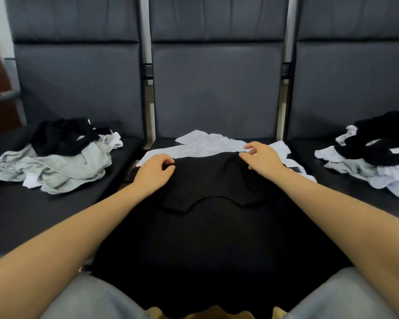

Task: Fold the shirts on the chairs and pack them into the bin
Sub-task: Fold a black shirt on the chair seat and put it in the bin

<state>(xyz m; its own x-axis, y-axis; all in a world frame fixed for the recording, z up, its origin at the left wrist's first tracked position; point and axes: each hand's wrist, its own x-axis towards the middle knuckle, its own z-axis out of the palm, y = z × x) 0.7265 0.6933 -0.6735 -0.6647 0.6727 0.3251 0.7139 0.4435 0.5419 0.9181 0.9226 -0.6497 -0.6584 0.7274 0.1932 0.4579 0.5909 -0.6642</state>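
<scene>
You're mid-fold: both grips, left hand (153, 172) and right hand (262, 158), seemingly pinch the black shirt (207, 180); side piles (53, 157) remain unfolded.

Both bare forearms reach forward from the lower corners and converge toward the middle, palms turned down. The left hand (154, 172) has its fingers curled inward, thumb and forefinger pinching the far edge of a black cloth shirt (207, 180). The right hand (262, 160) mirrors it, fingers bent, pinching the same edge. The two hands sit level, well apart.
</scene>
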